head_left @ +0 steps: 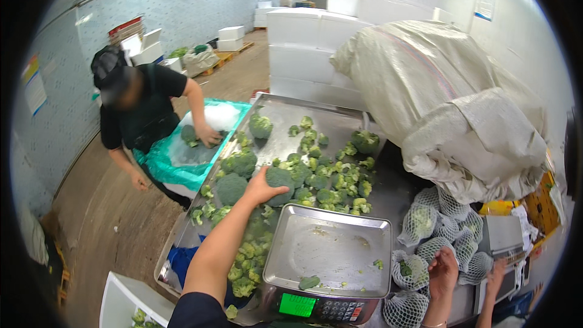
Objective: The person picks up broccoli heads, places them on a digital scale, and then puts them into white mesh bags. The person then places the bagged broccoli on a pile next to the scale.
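Observation:
My left hand point(264, 189) reaches over the steel table and grips a large broccoli head point(280, 182), thumb across its near side. Beside it sits another big broccoli head point(231, 189), and loose broccoli florets point(325, 182) spread to its right. In front of me stands a digital scale with a steel pan point(328, 248) and a lit green display point(297, 305). A small leaf point(309, 282) and a few scraps lie in the pan. My right hand point(442, 269) hovers right of the scale, fingers loosely curled and empty, near netted broccoli heads point(411, 269).
Across the table's left edge, a co-worker point(141, 105) reaches into a green-lined box point(182, 164). Another person's hand point(496, 278) is at lower right. A large woven sack point(432, 100) bulges over the right side. White foam boxes point(300, 59) are stacked behind; another foam box point(132, 300) stands lower left.

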A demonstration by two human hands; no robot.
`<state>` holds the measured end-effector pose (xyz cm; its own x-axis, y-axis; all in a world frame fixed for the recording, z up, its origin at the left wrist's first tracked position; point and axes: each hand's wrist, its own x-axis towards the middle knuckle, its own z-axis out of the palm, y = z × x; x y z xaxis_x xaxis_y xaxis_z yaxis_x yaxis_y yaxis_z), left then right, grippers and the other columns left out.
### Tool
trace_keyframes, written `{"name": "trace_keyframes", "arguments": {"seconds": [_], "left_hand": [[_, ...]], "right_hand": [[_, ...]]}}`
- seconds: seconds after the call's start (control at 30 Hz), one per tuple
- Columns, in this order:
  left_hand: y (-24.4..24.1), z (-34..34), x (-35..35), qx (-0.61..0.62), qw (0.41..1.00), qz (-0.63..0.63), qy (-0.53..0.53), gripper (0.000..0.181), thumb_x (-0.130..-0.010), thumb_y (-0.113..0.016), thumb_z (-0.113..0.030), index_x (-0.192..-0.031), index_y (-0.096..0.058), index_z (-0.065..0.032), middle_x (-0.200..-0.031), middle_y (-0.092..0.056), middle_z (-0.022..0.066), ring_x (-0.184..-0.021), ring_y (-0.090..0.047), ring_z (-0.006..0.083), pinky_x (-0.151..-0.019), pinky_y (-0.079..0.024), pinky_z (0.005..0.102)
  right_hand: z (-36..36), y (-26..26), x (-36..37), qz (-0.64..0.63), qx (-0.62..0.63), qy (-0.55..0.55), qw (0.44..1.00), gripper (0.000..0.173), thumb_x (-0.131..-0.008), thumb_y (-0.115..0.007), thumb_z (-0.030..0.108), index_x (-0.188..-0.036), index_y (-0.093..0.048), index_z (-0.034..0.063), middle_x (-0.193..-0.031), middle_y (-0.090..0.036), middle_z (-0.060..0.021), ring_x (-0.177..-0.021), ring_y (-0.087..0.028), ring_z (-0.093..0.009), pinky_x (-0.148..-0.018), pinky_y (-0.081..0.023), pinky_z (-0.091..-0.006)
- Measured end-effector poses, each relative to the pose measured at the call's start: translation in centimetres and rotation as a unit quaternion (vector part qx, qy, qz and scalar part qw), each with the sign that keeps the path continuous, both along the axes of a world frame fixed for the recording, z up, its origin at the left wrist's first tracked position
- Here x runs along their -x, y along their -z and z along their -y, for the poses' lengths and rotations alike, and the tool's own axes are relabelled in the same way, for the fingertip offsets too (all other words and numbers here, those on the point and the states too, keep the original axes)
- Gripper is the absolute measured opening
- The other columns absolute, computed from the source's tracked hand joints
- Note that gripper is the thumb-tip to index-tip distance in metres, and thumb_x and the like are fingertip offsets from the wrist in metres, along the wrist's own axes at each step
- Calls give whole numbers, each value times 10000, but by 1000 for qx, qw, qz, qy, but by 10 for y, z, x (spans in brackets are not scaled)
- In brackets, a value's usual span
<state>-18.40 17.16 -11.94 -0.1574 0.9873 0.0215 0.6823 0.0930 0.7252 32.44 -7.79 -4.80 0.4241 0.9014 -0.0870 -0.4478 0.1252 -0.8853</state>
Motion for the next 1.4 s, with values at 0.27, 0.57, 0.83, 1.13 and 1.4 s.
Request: {"name": "trace_keyframes", "arguments": {"seconds": [0.27, 0.57, 0.83, 1.13, 1.4], "left_hand": [[-57, 28, -19, -153, 984, 85, -24, 672, -561, -897, -142, -1127, -546, -52, -1127, -614, 198, -1089, -594, 315, -919, -490, 427], [-73, 170, -107, -450, 765, -205, 414, 233, -780, -694, -110, -988, -588, -104, -1292, -623, 72, -1291, -494, 412, -1053, -398, 479], [-95, 204, -58, -442, 858, 56, 254, 713, -744, -814, -182, -1339, -442, -64, -1436, -461, 214, -1300, -492, 326, -1077, -376, 453], [-48, 203, -76, -77, 947, 272, 153, 828, -768, -820, -238, -1415, -362, -2, -1445, -427, 207, -1317, -465, 319, -1016, -450, 439], [-38, 200, -96, -60, 948, 257, 179, 963, -694, -851, -160, -1475, -301, -41, -1482, -376, 236, -1365, -406, 363, -1037, -434, 462]], "right_hand": [[-29, -15, 20, 24, 22, -70, 997, 170, -901, -578, 79, -1056, -628, 31, -900, -659, -78, -670, -601, -152, -616, -498, -270], [-39, -31, 84, 244, 6, -179, 953, 161, -932, -596, 114, -1054, -628, 14, -973, -658, -36, -821, -602, -116, -739, -479, -260], [-58, 1, 104, 352, 19, -211, 912, 319, -957, -599, 225, -1210, -604, 32, -1040, -648, -39, -958, -592, -121, -829, -462, -269], [-77, -13, 163, 535, -102, -140, 827, 503, -836, -704, 303, -1275, -595, 85, -1227, -592, -156, -1144, -559, -304, -992, -434, -400], [-52, -29, 203, 744, -177, -156, 625, 834, -696, -812, 383, -1410, -461, 134, -1327, -504, -201, -1247, -460, -376, -1021, -376, -474]]}}
